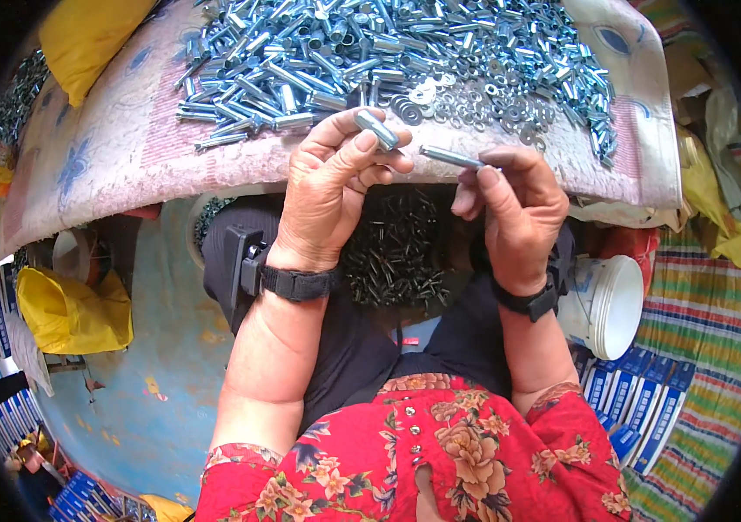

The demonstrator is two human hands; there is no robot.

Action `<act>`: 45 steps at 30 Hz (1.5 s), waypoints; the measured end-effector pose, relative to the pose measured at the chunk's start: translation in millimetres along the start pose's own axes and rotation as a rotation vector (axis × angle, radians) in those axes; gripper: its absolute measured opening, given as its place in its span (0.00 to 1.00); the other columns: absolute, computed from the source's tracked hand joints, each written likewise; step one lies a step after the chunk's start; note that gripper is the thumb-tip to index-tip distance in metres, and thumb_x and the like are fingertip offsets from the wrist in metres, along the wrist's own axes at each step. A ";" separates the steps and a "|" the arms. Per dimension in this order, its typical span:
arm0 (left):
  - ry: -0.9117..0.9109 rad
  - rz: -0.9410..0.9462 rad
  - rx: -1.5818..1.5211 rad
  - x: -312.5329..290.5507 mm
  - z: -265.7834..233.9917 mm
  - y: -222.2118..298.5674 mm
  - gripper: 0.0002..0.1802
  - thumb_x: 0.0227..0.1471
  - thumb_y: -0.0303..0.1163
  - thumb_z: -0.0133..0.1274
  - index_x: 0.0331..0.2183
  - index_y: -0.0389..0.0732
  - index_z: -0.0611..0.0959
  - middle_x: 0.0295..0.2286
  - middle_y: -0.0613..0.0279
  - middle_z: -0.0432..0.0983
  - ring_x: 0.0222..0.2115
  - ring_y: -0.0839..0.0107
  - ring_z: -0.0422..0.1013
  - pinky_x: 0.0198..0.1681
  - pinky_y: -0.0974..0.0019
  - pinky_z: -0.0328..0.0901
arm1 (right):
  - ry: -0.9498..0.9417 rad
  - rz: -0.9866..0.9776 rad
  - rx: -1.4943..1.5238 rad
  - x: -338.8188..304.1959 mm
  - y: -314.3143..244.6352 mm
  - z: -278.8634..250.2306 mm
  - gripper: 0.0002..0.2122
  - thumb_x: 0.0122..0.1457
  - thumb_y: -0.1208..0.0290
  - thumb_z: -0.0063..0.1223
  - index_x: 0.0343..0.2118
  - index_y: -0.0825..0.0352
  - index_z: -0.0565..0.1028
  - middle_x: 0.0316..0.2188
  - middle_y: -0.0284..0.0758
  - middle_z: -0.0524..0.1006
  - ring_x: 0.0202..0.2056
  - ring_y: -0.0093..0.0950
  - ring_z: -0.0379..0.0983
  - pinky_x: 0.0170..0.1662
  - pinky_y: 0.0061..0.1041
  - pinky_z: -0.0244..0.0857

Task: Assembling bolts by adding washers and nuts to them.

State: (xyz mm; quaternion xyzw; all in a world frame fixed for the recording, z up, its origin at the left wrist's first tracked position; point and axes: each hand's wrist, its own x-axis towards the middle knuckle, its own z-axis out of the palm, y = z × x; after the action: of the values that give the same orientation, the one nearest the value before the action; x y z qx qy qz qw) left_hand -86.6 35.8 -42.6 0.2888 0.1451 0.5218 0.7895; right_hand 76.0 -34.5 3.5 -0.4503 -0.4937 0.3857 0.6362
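My left hand [325, 187] is raised at the table's near edge, thumb and fingers closed on a short, shiny metal sleeve [376, 130]. Facing it, my right hand [523, 204] pinches a slim metal bolt [450, 157] by one end, its other end pointing left toward the sleeve. A gap separates the two pieces. Behind my hands lies a large heap of silvery metal sleeves [301, 70] on the table. Loose washers [483, 103] are spread along the heap's near side. Between my knees is a mass of darker bolts [396, 252]; what holds them is hidden.
A patterned cloth [109, 165] covers the table. A yellow bag [74, 309] stands at left on the blue floor [170, 383]. To the right are a white bucket [618, 309] lying on its side, blue-and-white boxes [640, 400] and a striped sheet [710, 348].
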 end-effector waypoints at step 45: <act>-0.028 -0.447 0.063 -20.0 21.5 -41.8 0.15 0.51 0.30 0.48 0.41 0.35 0.73 0.31 0.55 0.74 0.25 0.71 0.72 0.26 0.77 0.67 | -0.149 -0.347 -1.282 79.8 47.6 -108.0 0.05 0.46 0.70 0.54 0.23 0.66 0.77 0.24 0.41 0.75 0.25 0.36 0.72 0.27 0.28 0.65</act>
State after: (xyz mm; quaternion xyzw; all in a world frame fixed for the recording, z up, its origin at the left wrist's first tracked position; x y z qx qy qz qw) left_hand -52.6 -0.9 -52.4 0.2813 0.2107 0.3250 0.8780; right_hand 196.4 33.5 -31.1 -0.6255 -0.7331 -0.0622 0.2597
